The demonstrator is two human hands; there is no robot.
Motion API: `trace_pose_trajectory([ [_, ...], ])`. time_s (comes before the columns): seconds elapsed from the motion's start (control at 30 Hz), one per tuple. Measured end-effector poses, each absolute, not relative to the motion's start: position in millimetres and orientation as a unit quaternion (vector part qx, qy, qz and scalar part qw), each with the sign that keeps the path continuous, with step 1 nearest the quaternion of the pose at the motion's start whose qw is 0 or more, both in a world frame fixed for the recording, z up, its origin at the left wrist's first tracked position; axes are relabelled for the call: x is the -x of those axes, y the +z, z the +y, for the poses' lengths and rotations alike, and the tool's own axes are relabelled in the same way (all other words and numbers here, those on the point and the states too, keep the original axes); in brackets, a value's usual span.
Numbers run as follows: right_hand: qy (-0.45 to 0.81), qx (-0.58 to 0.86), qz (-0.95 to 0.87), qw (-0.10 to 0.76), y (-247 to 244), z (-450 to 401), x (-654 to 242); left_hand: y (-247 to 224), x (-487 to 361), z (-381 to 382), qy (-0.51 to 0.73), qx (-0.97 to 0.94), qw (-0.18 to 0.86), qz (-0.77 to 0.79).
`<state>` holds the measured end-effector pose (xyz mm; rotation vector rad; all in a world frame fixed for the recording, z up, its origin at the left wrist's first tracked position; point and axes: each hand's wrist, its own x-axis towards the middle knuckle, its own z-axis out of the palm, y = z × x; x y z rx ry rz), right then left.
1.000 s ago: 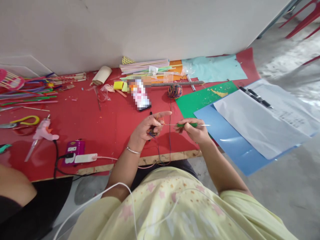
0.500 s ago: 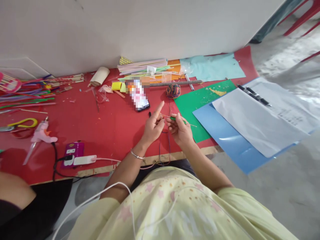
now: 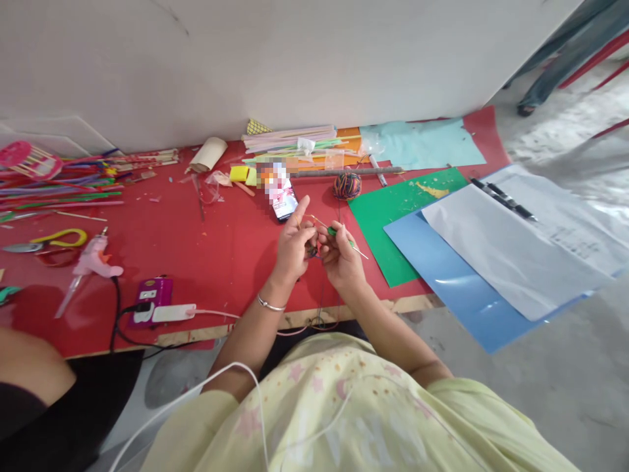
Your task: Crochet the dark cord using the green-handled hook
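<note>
My right hand (image 3: 343, 261) is closed on a thin crochet hook (image 3: 360, 252) with a green grip. The hook's tip points up and left, close to my left index finger. Thumb and fingers of my left hand (image 3: 291, 252) pinch a small dark piece of multicoloured yarn (image 3: 311, 251), while the index finger sticks out with a strand over it. Just beyond the hands sits a ball of multicoloured yarn (image 3: 346, 186), its strand running down toward my lap. A smartphone (image 3: 284, 196), screen lit and partly blurred, lies above my left hand.
Right of my hands are a green sheet (image 3: 393, 242), a blue folder (image 3: 457, 301) and white papers (image 3: 511, 262) with pens. To the left lie a pink glue gun (image 3: 94, 259), yellow-handled scissors (image 3: 69, 237) and a purple power socket (image 3: 153, 295). Someone's arm (image 3: 34, 367) shows at lower left.
The hook has tilted more steeply and my hands have come closer together. The small yarn piece now shows in my left fingers. The view has shifted slightly.
</note>
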<state>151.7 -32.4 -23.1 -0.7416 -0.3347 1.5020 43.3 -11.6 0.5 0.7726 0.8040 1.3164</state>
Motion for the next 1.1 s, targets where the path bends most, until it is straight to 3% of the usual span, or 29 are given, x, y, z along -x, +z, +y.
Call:
trace_pose_trajectory([
  [0.23, 0.645, 0.351, -0.217, 0.643, -25, -33, -166, 15, -19, -6, 0.441, -0.246, 0.824, 0.257],
  [0.63, 0.550, 0.366, -0.533, 0.528, 4, -15, -237, 15, -6, -2, 0.365, -0.251, 0.864, 0.239],
  [0.73, 0.614, 0.374, -0.505, 0.477, 13, -10, -250, 12, -8, -3, 0.350, -0.259, 0.869, 0.236],
  [1.1, 0.714, 0.318, -0.390, 0.486, -7, -5, -241, 1, -5, -1, 0.307, -0.277, 0.884, 0.219],
])
